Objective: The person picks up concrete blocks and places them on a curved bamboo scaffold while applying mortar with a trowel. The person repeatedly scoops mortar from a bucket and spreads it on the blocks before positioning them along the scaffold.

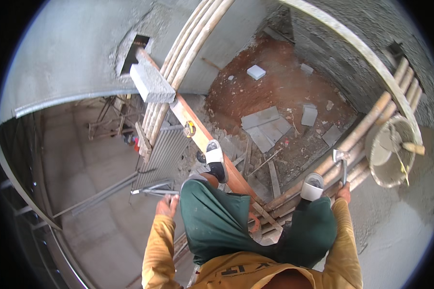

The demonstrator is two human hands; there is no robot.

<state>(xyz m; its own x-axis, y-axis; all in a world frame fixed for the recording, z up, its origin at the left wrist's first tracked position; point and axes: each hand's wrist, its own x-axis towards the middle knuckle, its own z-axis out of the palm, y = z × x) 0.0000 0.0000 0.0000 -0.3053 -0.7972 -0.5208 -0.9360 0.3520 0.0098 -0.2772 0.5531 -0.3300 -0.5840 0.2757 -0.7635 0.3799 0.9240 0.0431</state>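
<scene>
My right hand (343,191) is closed round the dark handle of a hammer (341,156), its broad metal head pointing away from me above the wooden poles (366,123). Right of it stands a round bucket (372,159) with grey mortar inside; a wooden-handled trowel (413,148) lies across its rim. My left hand (167,206) hangs beside my left knee, fingers curled, close to some metal tubes (152,190). Whatever those fingers hold, if anything, cannot be made out. One sandalled foot (214,153) is on an orange-brown plank (236,180), the other (313,185) on the poles.
A yellow-black tape measure (189,129) and a pale block (149,82) rest on the plank, which runs to a wall opening (132,55). Far below are reddish soil (236,94), grey slabs (265,126) and a concrete floor (96,207). Upright poles (193,38) stand left of centre.
</scene>
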